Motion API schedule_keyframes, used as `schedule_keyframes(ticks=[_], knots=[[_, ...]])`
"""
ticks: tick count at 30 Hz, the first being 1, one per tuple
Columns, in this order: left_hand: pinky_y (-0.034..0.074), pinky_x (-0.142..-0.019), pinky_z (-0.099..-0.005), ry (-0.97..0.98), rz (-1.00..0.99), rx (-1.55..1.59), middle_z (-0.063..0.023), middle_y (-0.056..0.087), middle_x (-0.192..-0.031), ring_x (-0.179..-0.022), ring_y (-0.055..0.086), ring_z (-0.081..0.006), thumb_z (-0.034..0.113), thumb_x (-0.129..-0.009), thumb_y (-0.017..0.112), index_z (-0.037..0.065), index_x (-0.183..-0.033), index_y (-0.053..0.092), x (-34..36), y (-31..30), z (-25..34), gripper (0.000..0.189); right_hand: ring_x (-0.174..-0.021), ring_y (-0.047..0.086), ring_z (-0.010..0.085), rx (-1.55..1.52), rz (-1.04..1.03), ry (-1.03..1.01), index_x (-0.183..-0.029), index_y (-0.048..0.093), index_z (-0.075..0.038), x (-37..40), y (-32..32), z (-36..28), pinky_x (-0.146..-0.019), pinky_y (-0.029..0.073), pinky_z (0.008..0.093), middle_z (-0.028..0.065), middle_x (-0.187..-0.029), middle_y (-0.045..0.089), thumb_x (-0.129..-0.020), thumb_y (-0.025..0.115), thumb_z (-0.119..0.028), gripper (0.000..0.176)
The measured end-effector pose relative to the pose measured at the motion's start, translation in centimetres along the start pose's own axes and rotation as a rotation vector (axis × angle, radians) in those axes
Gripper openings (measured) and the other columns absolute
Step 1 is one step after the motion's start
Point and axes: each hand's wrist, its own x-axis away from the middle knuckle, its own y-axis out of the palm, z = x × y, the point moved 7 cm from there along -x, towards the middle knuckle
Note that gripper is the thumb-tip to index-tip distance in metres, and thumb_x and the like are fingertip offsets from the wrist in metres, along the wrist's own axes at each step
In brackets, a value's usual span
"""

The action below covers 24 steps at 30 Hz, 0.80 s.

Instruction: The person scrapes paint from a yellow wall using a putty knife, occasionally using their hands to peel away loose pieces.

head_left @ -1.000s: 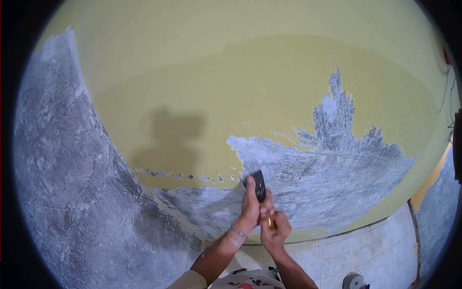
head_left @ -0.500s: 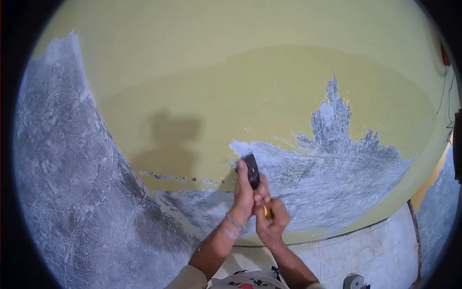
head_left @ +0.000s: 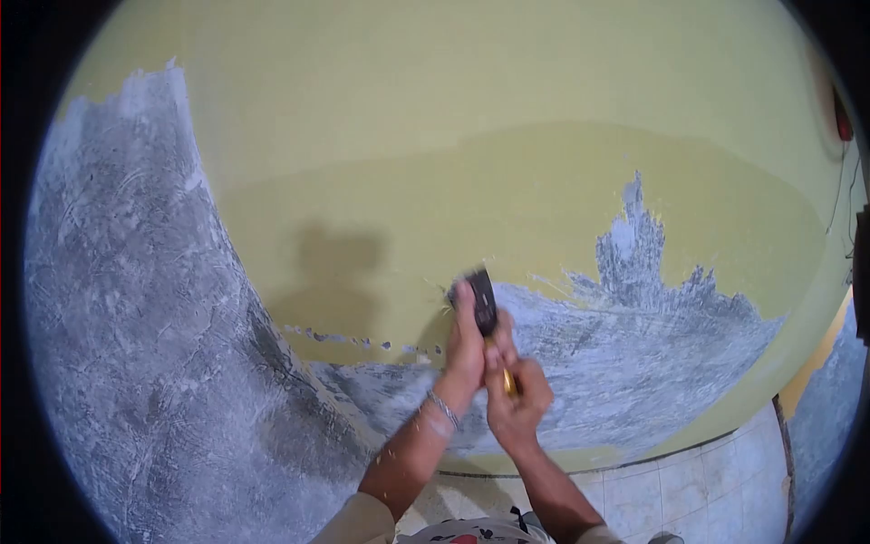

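My left hand (head_left: 468,343), with a bracelet at its wrist, is closed round a scraper (head_left: 483,304), its thumb lying along the dark head. Lower down, my right hand (head_left: 518,401) grips the scraper's yellow handle. The scraper's dark head is at the yellow-green painted wall (head_left: 507,199), at the upper left edge of a bare grey patch (head_left: 616,354). Small flakes show near the blade and over my left forearm. Whether the blade's edge touches the wall is blurred.
Another large grey stripped area (head_left: 145,272) covers the wall at left. A row of small chips in the paint runs left of my hands. Pale floor tiles (head_left: 689,480) lie below the wall. Wires hang at the far right, under a red object (head_left: 843,125).
The view has shifted, so the wall appears lower and slightly to the right. Both hands have moved the scraper slightly up the frame, and more flakes show about my left forearm.
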Motion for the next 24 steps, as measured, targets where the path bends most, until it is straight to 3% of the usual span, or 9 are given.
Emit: schedule_keyframes(ticks=[1,3,6,7,12,15,16,20,24], knots=[[0.037,-0.041,-0.0263,0.078,0.099,-0.001,0.0026,0.033,-0.042,-0.036,0.035,-0.0111,0.084,-0.085,0.032,0.013,-0.060,0.043,-0.2,0.5,2.4,0.077,-0.056,0.051,0.0182,0.066,-0.044,-0.037,-0.075,0.059,-0.001,-1.7,0.9,-1.3,-0.052,0.040,0.0328,0.0115,-0.066,0.054,-0.082,0.072,-0.002,0.015],[0.038,-0.040,-0.0276,0.119,0.082,0.038,0.0020,0.032,-0.042,-0.036,0.035,-0.0114,0.083,-0.086,0.033,0.012,-0.060,0.044,-0.4,0.6,2.3,0.077,-0.055,0.049,0.0194,-0.102,0.001,-0.011,-0.074,0.057,0.000,-1.4,1.1,-0.2,-0.051,0.039,0.0324,0.0110,-0.065,0.051,-0.082,0.072,-0.002,0.017],[0.039,-0.041,-0.0288,0.000,0.032,0.007,0.0008,0.032,-0.041,-0.036,0.035,-0.0135,0.083,-0.088,0.028,0.012,-0.055,0.041,-0.5,-2.3,-5.3,0.080,-0.056,0.050,0.0190,0.026,-0.029,-0.004,-0.075,0.058,0.000,3.6,-1.6,4.2,-0.052,0.039,0.0310,0.0097,-0.066,0.052,-0.082,0.072,0.000,0.015],[0.044,-0.042,-0.0295,-0.023,0.003,0.021,-0.0008,0.036,-0.043,-0.034,0.038,-0.0140,0.082,-0.088,0.028,0.007,-0.063,0.049,-0.7,-4.0,-8.7,0.082,-0.056,0.050,0.0190,0.035,-0.037,0.008,-0.075,0.058,0.000,5.7,-2.7,6.2,-0.052,0.039,0.0310,0.0097,-0.066,0.052,-0.082,0.072,0.000,0.015],[0.043,-0.045,-0.0299,-0.228,0.077,0.102,-0.0020,0.038,-0.045,-0.037,0.039,-0.0145,0.083,-0.087,0.027,0.007,-0.064,0.049,0.8,-7.0,-19.3,0.082,-0.060,0.054,0.0202,0.076,-0.053,0.148,-0.078,0.061,-0.001,12.9,-7.2,13.3,-0.056,0.044,0.0314,0.0096,-0.070,0.056,-0.081,0.072,0.000,0.012],[0.042,-0.047,-0.0296,-0.268,0.109,0.086,-0.0020,0.038,-0.045,-0.038,0.038,-0.0150,0.084,-0.087,0.026,0.009,-0.060,0.045,0.7,-7.3,-20.2,0.082,-0.063,0.058,0.0222,0.131,-0.070,0.057,-0.081,0.062,-0.001,12.7,-7.4,12.7,-0.058,0.047,0.0324,0.0107,-0.074,0.059,-0.080,0.072,0.001,0.010],[0.041,-0.046,-0.0295,-0.207,0.022,0.094,-0.0014,0.035,-0.044,-0.038,0.038,-0.0156,0.086,-0.085,0.023,0.010,-0.056,0.042,0.2,-6.9,-19.2,0.083,-0.065,0.061,0.0251,0.189,-0.115,0.020,-0.084,0.064,-0.001,11.3,-6.9,11.2,-0.058,0.048,0.0339,0.0122,-0.076,0.061,-0.079,0.071,0.002,0.010],[0.036,-0.041,-0.0276,-0.085,0.116,0.074,-0.0005,0.030,-0.041,-0.037,0.036,-0.0155,0.086,-0.085,0.021,0.014,-0.049,0.035,-0.4,-5.0,-13.4,0.082,-0.066,0.061,0.0278,0.123,-0.144,-0.049,-0.084,0.064,0.001,7.1,-5.1,7.9,-0.058,0.049,0.0343,0.0148,-0.078,0.061,-0.078,0.070,0.004,0.010],[0.035,-0.040,-0.0270,-0.169,0.156,0.086,-0.0005,0.031,-0.042,-0.036,0.034,-0.0148,0.086,-0.085,0.021,0.014,-0.050,0.034,0.5,-6.4,-17.0,0.082,-0.068,0.061,0.0299,0.045,-0.159,-0.078,-0.087,0.063,0.002,9.1,-6.1,8.8,-0.059,0.050,0.0355,0.0157,-0.080,0.062,-0.077,0.069,0.007,0.013]])
